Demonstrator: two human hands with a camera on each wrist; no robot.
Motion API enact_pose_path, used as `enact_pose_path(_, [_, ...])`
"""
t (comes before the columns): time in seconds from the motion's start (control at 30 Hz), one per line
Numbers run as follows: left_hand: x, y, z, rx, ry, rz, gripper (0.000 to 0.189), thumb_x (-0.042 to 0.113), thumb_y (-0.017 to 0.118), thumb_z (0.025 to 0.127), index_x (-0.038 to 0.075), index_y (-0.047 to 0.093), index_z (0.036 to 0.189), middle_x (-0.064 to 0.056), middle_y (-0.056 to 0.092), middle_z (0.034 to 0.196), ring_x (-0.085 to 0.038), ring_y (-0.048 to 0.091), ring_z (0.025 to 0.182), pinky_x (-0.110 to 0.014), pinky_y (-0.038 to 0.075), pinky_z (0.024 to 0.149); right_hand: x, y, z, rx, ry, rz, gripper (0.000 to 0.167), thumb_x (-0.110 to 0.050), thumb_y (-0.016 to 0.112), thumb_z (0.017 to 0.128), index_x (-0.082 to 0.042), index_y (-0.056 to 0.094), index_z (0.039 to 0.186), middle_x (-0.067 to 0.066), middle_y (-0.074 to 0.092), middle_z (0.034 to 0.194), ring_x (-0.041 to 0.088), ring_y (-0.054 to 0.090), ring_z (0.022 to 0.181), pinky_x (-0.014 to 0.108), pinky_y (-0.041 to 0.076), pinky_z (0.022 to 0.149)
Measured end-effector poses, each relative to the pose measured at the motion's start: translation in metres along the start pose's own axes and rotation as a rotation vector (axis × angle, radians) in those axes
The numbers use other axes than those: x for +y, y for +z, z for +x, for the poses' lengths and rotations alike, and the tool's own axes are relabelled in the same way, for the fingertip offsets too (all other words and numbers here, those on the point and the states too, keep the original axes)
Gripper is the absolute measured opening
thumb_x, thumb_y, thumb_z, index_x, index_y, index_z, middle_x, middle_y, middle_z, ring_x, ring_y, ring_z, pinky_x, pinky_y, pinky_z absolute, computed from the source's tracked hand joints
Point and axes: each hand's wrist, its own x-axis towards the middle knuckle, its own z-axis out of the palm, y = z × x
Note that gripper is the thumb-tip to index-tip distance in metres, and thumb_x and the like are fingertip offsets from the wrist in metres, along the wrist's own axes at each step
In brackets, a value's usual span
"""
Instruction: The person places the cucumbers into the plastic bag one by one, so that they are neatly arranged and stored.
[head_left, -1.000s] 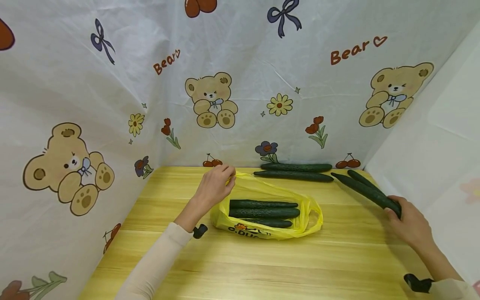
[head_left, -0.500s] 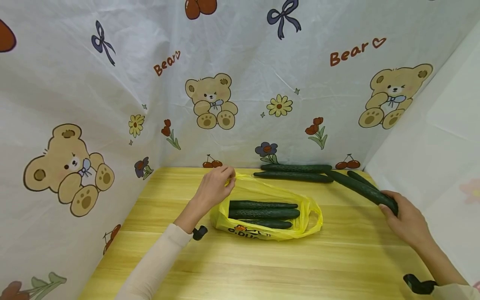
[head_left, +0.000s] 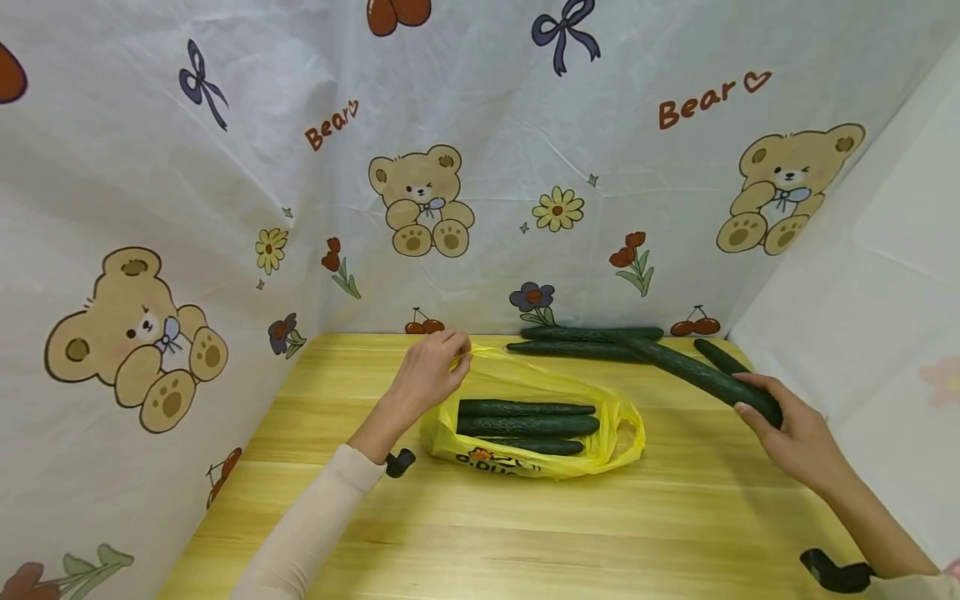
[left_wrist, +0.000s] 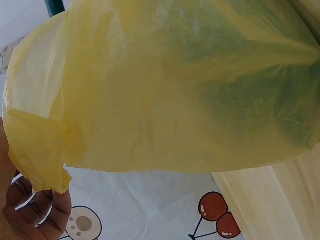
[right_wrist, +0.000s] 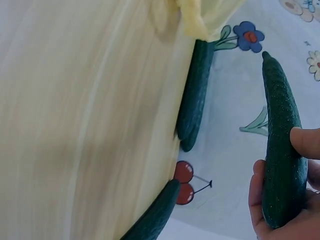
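My left hand (head_left: 429, 372) pinches the raised rim of a yellow plastic bag (head_left: 536, 379), keeping its mouth spread. In the left wrist view the bag (left_wrist: 125, 110) stretches away from my curled fingers (left_wrist: 59, 212), with dark green shapes showing through. Several cucumbers (head_left: 528, 427) lie inside the bag. On the right, my right hand (head_left: 798, 437) grips a cucumber (head_left: 701, 372) by its near end, its far end pointing to the back left. The right wrist view shows my thumb (right_wrist: 306, 142) along one side of this cucumber (right_wrist: 282, 150).
Two cucumbers (head_left: 588, 352) lie side by side along the back edge of the wooden table (head_left: 525, 533). Another cucumber (head_left: 722, 357) lies at the back right corner, partly behind the held one. A bear-printed cloth (head_left: 495, 275) hangs behind and at the sides.
My right hand has moved left with the cucumber, whose far end now overlaps the two cucumbers at the back. My left hand and the bag have stayed in place.
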Motion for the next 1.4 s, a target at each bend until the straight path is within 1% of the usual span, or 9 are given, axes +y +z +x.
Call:
enact_pose_path(0.07, [0.0, 0.0, 0.0, -0.004, 0.0, 0.001, 0.007, 0.017, 0.072, 0.102, 0.017, 0.068, 0.097, 0.002, 0.07, 0.093, -0.012, 0.062, 0.076, -0.026, 0.051, 0.063, -0.005, -0.001, 0.0, -0.013, 0.013, 0.015, 0.05, -0.022, 0.063, 0.11, -0.015, 0.051, 0.158, 0.02, 0.063, 0.135, -0.013, 0.049, 0.092, 0.013, 0.039, 0.07])
enact_pose_path(0.23, [-0.002, 0.0, 0.001, -0.012, -0.008, 0.0, 0.007, 0.017, 0.072, 0.102, 0.017, 0.068, 0.097, 0.002, 0.07, 0.093, -0.012, 0.062, 0.077, -0.026, 0.051, 0.063, -0.018, -0.002, 0.001, -0.04, 0.009, 0.051, 0.05, -0.024, 0.064, 0.109, -0.021, 0.052, 0.158, -0.024, 0.053, 0.135, -0.018, 0.05, 0.102, 0.009, 0.04, 0.075])
enact_pose_path(0.33, [-0.002, 0.0, 0.001, -0.02, -0.017, -0.005, 0.007, 0.017, 0.071, 0.103, 0.017, 0.068, 0.097, 0.002, 0.07, 0.093, -0.012, 0.062, 0.077, -0.026, 0.052, 0.064, -0.025, -0.001, 0.001, -0.064, -0.001, 0.078, 0.05, -0.023, 0.064, 0.109, -0.023, 0.052, 0.158, -0.039, 0.044, 0.132, -0.014, 0.052, 0.101, 0.01, 0.041, 0.075])
enact_pose_path(0.6, [-0.003, -0.001, 0.001, -0.021, -0.036, -0.03, 0.007, 0.017, 0.072, 0.102, 0.017, 0.068, 0.097, 0.002, 0.07, 0.093, -0.011, 0.059, 0.076, -0.026, 0.05, 0.064, -0.045, 0.01, 0.003, -0.101, -0.069, 0.109, 0.048, -0.018, 0.066, 0.108, -0.024, 0.056, 0.154, -0.032, 0.053, 0.14, -0.015, 0.049, 0.114, 0.007, 0.038, 0.083])
enact_pose_path(0.8, [-0.002, -0.002, 0.001, -0.019, -0.037, -0.035, 0.007, 0.017, 0.073, 0.102, 0.017, 0.068, 0.097, 0.002, 0.069, 0.092, -0.011, 0.059, 0.075, -0.026, 0.049, 0.064, -0.058, 0.028, 0.009, -0.119, -0.156, 0.163, 0.046, -0.01, 0.068, 0.106, -0.018, 0.06, 0.15, -0.008, 0.063, 0.144, -0.021, 0.045, 0.133, -0.001, 0.034, 0.097])
enact_pose_path(1.03, [-0.002, -0.002, 0.001, -0.022, -0.04, -0.034, 0.007, 0.017, 0.072, 0.103, 0.017, 0.068, 0.097, 0.002, 0.068, 0.092, -0.011, 0.058, 0.075, -0.026, 0.049, 0.064, -0.073, 0.045, 0.024, -0.209, -0.198, 0.172, 0.044, -0.013, 0.066, 0.107, -0.021, 0.059, 0.151, 0.006, 0.066, 0.146, -0.02, 0.048, 0.13, 0.003, 0.041, 0.097])
enact_pose_path(1.13, [-0.002, -0.002, 0.0, -0.015, -0.046, -0.036, 0.007, 0.017, 0.073, 0.102, 0.017, 0.068, 0.097, 0.002, 0.069, 0.092, -0.011, 0.059, 0.075, -0.027, 0.05, 0.064, -0.079, 0.057, 0.032, -0.237, -0.213, 0.157, 0.043, -0.016, 0.064, 0.109, -0.02, 0.058, 0.151, 0.006, 0.066, 0.146, -0.009, 0.056, 0.128, 0.006, 0.045, 0.097])
enact_pose_path(1.3, [0.0, -0.002, 0.001, -0.022, -0.04, -0.036, 0.006, 0.017, 0.073, 0.102, 0.017, 0.068, 0.098, 0.002, 0.07, 0.092, -0.011, 0.059, 0.075, -0.026, 0.051, 0.065, -0.09, 0.079, 0.043, -0.26, -0.243, 0.146, 0.042, -0.017, 0.063, 0.11, -0.015, 0.058, 0.151, 0.008, 0.066, 0.148, 0.027, 0.064, 0.133, 0.008, 0.046, 0.103])
enact_pose_path(1.4, [0.001, -0.002, 0.003, -0.019, -0.036, -0.033, 0.006, 0.018, 0.072, 0.103, 0.017, 0.068, 0.098, 0.002, 0.069, 0.092, -0.011, 0.059, 0.075, -0.026, 0.05, 0.064, -0.098, 0.092, 0.05, -0.268, -0.267, 0.139, 0.041, -0.013, 0.063, 0.109, -0.008, 0.059, 0.149, 0.011, 0.067, 0.148, 0.036, 0.064, 0.135, 0.025, 0.054, 0.107])
